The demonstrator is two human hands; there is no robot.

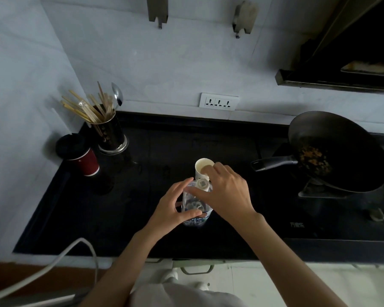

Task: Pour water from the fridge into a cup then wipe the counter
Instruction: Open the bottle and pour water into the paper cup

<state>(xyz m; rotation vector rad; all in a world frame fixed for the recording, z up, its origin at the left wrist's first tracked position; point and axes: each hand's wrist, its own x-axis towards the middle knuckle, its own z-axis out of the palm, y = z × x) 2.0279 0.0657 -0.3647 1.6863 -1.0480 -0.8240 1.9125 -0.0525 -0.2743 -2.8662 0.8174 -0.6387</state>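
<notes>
Two hands grip one clear water bottle point(196, 209) standing upright on the black counter point(142, 218). Left hand point(171, 209) wraps the body; right hand point(226, 191) pinches the neck beside the cap point(201, 183). Just behind stands a white paper cup point(203, 168). Farther back: red cup point(84, 159), chopstick holder point(111, 134), wok point(333, 151).

The scene is dim, lit by soft, cool daylight that falls evenly on the pale wall point(164, 69). The black table point(142, 218) swallows most detail; only faint sheen shows near its middle. Soft shadows sit beside the utensil holder point(111, 134) at the table's far left corner. Wide-angle distortion bends the table's edges, and the frame's corners look smeared.
</notes>
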